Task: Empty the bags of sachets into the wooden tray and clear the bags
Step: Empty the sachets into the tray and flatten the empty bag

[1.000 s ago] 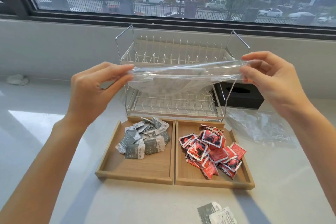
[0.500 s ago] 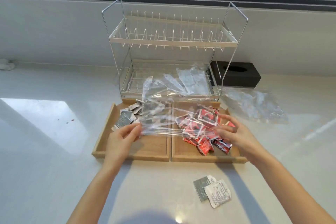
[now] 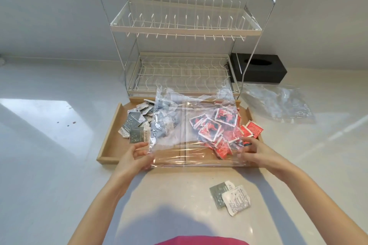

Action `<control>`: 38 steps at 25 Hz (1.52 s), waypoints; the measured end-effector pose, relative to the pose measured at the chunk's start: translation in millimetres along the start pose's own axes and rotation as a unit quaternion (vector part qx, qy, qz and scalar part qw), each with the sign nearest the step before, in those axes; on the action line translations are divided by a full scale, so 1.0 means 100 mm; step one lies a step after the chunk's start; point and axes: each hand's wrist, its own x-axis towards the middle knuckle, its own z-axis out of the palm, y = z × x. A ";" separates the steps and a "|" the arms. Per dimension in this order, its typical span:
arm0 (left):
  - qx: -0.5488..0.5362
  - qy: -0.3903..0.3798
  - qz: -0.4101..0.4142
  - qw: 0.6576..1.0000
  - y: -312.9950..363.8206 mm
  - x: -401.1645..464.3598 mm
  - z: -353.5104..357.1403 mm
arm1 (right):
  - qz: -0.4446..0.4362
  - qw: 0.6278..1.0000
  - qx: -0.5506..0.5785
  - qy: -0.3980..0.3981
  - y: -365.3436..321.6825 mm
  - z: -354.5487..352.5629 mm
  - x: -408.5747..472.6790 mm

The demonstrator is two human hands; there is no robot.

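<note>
Two hands hold one clear bag [image 3: 191,125] flat over the tray [image 3: 108,141] at the middle of the frame. Left of centre, the left hand [image 3: 133,157] has its fingers [image 3: 139,146] pinched on the bag's lower left corner. Grey sachets [image 3: 135,123] lie in the tray's left compartment, partly under the bag, and red sachets [image 3: 219,129] fill the right compartment beneath the plastic. At the bag's lower right corner the right hand [image 3: 256,151] grips it with closed fingers. Behind the tray stands a wire rack [image 3: 185,28]. Lower right of centre, two loose sachets [image 3: 230,197] lie on the desk [image 3: 49,165], touching each other. At right a second bag [image 3: 278,103] lies crumpled, near a black box [image 3: 260,67].
</note>
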 end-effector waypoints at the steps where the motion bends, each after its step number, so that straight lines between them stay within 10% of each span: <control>1: 0.035 0.000 0.008 0.999 0.03 0.01 0.00 | -0.002 1.000 -0.015 0.003 -0.04 -0.03 0.00; 16: 0.180 0.045 0.015 0.983 0.62 0.80 0.19 | -0.013 0.982 -0.100 0.160 -0.56 -0.12 0.81; 29: 0.086 0.058 0.180 0.978 0.72 0.64 0.13 | -0.156 0.963 0.023 0.218 -0.66 -0.15 0.50; 38: 0.246 0.074 0.289 0.922 0.89 0.37 0.04 | -0.234 0.929 -0.107 0.267 -0.79 -0.25 0.16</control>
